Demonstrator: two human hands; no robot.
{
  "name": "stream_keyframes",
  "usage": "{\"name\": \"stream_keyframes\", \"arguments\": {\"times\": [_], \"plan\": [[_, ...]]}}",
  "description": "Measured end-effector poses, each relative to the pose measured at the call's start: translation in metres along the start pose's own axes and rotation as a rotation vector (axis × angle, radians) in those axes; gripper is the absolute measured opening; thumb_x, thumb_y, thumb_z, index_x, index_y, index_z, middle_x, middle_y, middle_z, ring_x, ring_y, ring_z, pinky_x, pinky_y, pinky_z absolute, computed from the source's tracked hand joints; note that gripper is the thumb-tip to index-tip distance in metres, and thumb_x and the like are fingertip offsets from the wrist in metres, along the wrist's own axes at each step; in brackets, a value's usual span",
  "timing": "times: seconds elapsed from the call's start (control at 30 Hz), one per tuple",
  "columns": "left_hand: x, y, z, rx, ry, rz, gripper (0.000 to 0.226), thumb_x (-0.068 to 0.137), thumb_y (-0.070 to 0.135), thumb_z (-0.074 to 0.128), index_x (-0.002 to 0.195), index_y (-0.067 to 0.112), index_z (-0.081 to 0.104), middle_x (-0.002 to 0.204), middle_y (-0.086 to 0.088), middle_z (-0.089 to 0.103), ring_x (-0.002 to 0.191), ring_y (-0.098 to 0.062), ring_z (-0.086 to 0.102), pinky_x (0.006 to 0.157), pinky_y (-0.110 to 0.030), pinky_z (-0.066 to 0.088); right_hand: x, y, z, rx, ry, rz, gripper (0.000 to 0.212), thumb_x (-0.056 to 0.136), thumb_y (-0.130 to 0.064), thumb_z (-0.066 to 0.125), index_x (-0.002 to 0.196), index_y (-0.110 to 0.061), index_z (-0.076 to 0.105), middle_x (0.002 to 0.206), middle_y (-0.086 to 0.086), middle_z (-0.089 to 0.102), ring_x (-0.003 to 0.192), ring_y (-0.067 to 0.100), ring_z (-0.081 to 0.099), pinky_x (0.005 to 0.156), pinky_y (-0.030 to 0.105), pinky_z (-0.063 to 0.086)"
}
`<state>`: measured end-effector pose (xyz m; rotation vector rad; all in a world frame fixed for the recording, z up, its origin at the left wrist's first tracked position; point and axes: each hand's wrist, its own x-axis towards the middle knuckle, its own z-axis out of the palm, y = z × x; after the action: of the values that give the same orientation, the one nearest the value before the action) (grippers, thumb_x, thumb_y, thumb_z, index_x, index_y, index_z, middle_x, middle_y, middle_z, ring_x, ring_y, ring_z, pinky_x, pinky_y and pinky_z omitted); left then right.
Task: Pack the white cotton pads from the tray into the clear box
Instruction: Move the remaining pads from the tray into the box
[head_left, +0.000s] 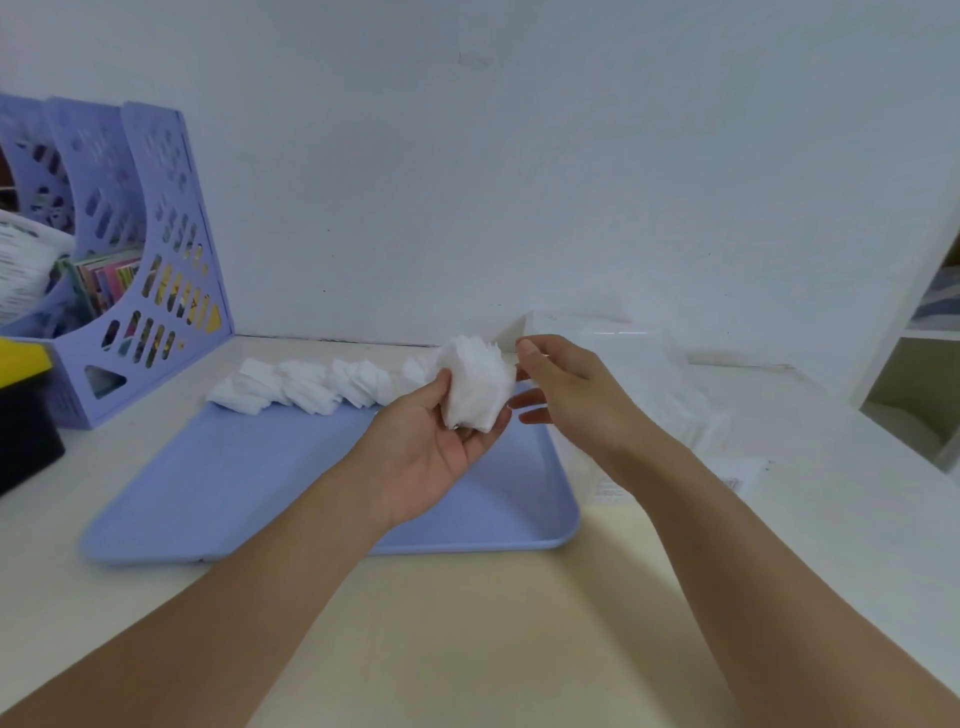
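Resting in the left hand (441, 441), cotton pads (475, 387) touch the right hand (566, 387).

Soft, even, cool indoor light; faint shadows, slight overall blur, wide-angle bending at edges.

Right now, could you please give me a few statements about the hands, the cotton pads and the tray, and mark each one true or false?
1. The left hand holds a stack of cotton pads. True.
2. The right hand grips the far rim of the blue tray. False: it is open beside the held stack, above the tray's right side.
3. A row of cotton pads lies along the tray's far edge. True.
4. The tray stands upright against the wall. False: it lies flat on the table.
5. A purple file rack stands left of the tray. True.
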<state>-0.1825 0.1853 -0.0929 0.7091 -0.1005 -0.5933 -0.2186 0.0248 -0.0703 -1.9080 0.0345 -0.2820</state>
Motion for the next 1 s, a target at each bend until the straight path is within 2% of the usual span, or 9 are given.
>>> {"name": "stream_keyframes", "arguments": {"times": [0.07,0.17,0.33,0.6,0.77,0.83,0.9,0.93,1.0], "plan": [[0.0,0.002,0.0,-0.011,-0.006,0.0,0.039,0.108,0.028,0.041,0.132,0.003,0.058,0.12,-0.015,0.072,0.103,-0.023,0.072,0.083,-0.034,0.062,-0.001,-0.001,-0.005,0.046,-0.011,0.007,0.031,0.106,-0.032,0.053,0.118,-0.009,0.068,0.103,0.013,0.074,0.079,0.022,0.071,0.075,0.032,0.06],[-0.001,0.003,0.0,0.018,-0.039,-0.022,0.041,0.108,0.03,0.039,0.131,0.003,0.059,0.123,-0.015,0.071,0.112,-0.025,0.069,0.088,-0.033,0.06,-0.004,-0.003,-0.005,0.111,-0.074,0.009,0.028,0.105,-0.025,0.056,0.104,-0.003,0.074,0.096,0.02,0.075,0.075,0.024,0.07,0.072,0.031,0.06],[-0.003,0.003,0.003,0.037,-0.054,-0.013,0.038,0.108,0.029,0.037,0.124,0.005,0.062,0.119,-0.014,0.073,0.1,-0.021,0.074,0.091,-0.031,0.058,-0.004,-0.005,-0.005,0.197,-0.08,0.059,0.043,0.1,-0.04,0.061,0.106,0.001,0.075,0.101,0.019,0.075,0.081,0.022,0.072,0.069,0.026,0.059],[-0.004,0.003,0.003,-0.011,-0.095,-0.034,0.041,0.109,0.03,0.036,0.128,0.003,0.059,0.123,-0.017,0.071,0.105,-0.025,0.073,0.095,-0.035,0.057,-0.002,-0.001,-0.01,0.253,-0.103,0.072,0.018,0.1,-0.018,0.064,0.101,-0.003,0.075,0.095,0.012,0.075,0.079,0.017,0.07,0.067,0.023,0.055],[0.002,0.002,-0.001,-0.018,-0.06,-0.019,0.041,0.108,0.031,0.039,0.133,0.004,0.057,0.126,-0.016,0.069,0.113,-0.026,0.069,0.099,-0.037,0.054,-0.002,0.002,-0.008,0.122,-0.089,0.064,0.007,0.096,-0.01,0.067,0.092,-0.006,0.072,0.089,0.013,0.074,0.077,0.015,0.069,0.064,0.023,0.052],[0.009,0.002,-0.004,0.086,0.069,0.128,0.038,0.108,0.028,0.042,0.135,0.005,0.055,0.128,-0.013,0.068,0.105,-0.025,0.072,0.089,-0.037,0.059,0.003,0.0,-0.015,0.172,0.043,0.023,0.014,0.098,-0.007,0.063,0.085,-0.009,0.066,0.079,0.011,0.07,0.067,0.016,0.068,0.061,0.025,0.051],[0.014,0.002,-0.011,0.408,0.275,0.366,0.028,0.107,0.026,0.046,0.128,0.01,0.056,0.127,-0.008,0.065,0.09,-0.016,0.074,0.087,-0.038,0.06,0.004,-0.005,-0.032,0.288,0.17,-0.049,0.018,0.099,-0.006,0.061,0.083,-0.011,0.064,0.07,0.004,0.067,0.06,0.012,0.063,0.06,0.024,0.049],[0.014,0.002,-0.013,0.599,0.317,0.459,0.023,0.107,0.027,0.046,0.122,0.014,0.056,0.123,-0.004,0.065,0.083,-0.012,0.074,0.09,-0.042,0.059,0.003,-0.008,-0.041,0.357,0.151,-0.089,0.017,0.099,-0.007,0.06,0.084,-0.012,0.065,0.068,0.001,0.066,0.06,0.01,0.06,0.061,0.023,0.049],[0.008,-0.001,-0.012,0.789,0.275,0.52,0.017,0.107,0.029,0.046,0.113,0.015,0.055,0.114,-0.002,0.064,0.076,-0.01,0.074,0.085,-0.045,0.059,-0.005,-0.015,-0.046,0.434,-0.064,-0.134,0.012,0.098,-0.01,0.062,0.088,-0.013,0.069,0.072,0.001,0.064,0.063,0.011,0.056,0.065,0.022,0.049]]}}
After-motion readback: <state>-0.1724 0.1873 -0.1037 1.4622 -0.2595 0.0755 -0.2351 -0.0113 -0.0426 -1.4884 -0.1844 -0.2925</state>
